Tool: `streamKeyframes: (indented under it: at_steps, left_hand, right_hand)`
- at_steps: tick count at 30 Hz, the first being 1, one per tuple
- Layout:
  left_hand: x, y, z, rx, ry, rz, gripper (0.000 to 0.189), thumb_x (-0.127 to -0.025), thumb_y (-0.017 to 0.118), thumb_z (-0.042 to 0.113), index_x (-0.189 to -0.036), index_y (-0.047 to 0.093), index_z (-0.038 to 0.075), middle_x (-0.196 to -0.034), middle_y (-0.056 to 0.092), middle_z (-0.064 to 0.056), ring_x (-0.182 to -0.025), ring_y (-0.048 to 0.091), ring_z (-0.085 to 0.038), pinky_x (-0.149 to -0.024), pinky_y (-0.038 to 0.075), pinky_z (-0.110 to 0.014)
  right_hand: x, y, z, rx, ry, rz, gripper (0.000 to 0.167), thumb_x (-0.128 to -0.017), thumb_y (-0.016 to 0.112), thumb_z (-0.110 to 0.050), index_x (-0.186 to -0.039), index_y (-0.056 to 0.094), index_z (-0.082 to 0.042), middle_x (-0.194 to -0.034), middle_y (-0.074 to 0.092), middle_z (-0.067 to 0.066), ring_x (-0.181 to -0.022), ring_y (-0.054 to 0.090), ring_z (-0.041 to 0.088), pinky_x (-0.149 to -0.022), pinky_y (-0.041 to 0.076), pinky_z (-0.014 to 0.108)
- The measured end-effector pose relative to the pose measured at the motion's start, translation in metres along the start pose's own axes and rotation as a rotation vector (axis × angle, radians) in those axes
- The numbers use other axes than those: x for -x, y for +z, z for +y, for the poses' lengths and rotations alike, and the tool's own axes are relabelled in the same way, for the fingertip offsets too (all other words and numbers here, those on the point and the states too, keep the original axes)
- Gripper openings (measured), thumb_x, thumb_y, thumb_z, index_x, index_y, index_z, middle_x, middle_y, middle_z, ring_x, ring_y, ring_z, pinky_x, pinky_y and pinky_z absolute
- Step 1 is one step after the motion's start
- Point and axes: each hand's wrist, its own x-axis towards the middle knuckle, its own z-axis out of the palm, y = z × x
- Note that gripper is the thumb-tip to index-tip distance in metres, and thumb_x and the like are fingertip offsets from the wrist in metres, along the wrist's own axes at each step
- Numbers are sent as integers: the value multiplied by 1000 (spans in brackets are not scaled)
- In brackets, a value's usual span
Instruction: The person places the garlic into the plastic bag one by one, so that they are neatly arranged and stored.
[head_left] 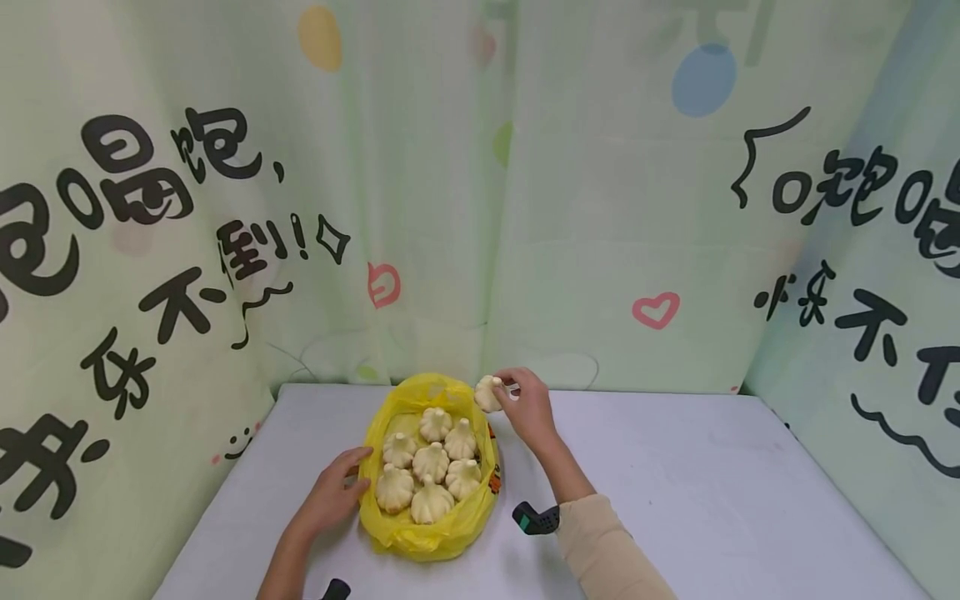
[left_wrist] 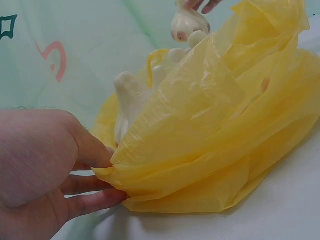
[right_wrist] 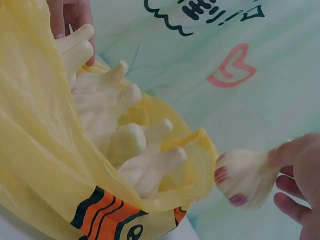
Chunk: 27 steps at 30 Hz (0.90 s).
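Note:
A yellow plastic bag [head_left: 431,546] stands with its mouth spread wide on the white table, several pale garlic bulbs [head_left: 431,462] showing inside. My left hand [head_left: 335,490] holds the bag's left edge; in the left wrist view a fold of the yellow plastic [left_wrist: 165,185] lies between its fingers. At the bag's far right corner, my right hand [head_left: 528,408] pinches one garlic bulb [head_left: 487,393] between thumb and fingers. In the right wrist view this held bulb [right_wrist: 245,180] has purplish patches on its base and hangs just beside the bag's rim.
The white table [head_left: 660,492] extends to the right of the bag. Pale green curtains [head_left: 585,208] with black lettering and coloured shapes enclose the back and both sides. An orange and black print [right_wrist: 107,215] marks the bag's right side.

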Motion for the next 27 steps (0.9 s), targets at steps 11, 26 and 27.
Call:
streamKeyframes:
  at_steps: [11, 26, 27]
  left_hand:
    - [0, -1, -1, 8, 4, 5, 48, -93, 56, 4, -140, 47, 6, -146, 43, -19, -125, 52, -39, -102, 46, -53]
    - [-1, -1, -3, -2, 5, 5, 48, -93, 57, 4, -140, 47, 6, -146, 44, -19, -124, 53, -38, -102, 46, -53]
    - [-1, -1, -3, -2, 9, 6, 48, -93, 57, 4, -140, 47, 6, -146, 44, -19, -124, 53, -38, -102, 46, -53]
  right_hand:
    - [-7, 7, -19, -54, -29, -34, 15, -89, 68, -11, -103, 69, -6, -100, 67, 10, -94, 65, 25, -79, 59, 40]
    - [-8, 22, -34, -87, -55, -95, 15, -89, 68, -11, -103, 69, -8, -99, 66, 8, -93, 65, 23, -76, 59, 34]
    - [-9, 23, -35, -89, -50, -98, 15, -89, 68, -11, -103, 69, -8, -100, 66, 8, -93, 65, 23, -76, 59, 33]
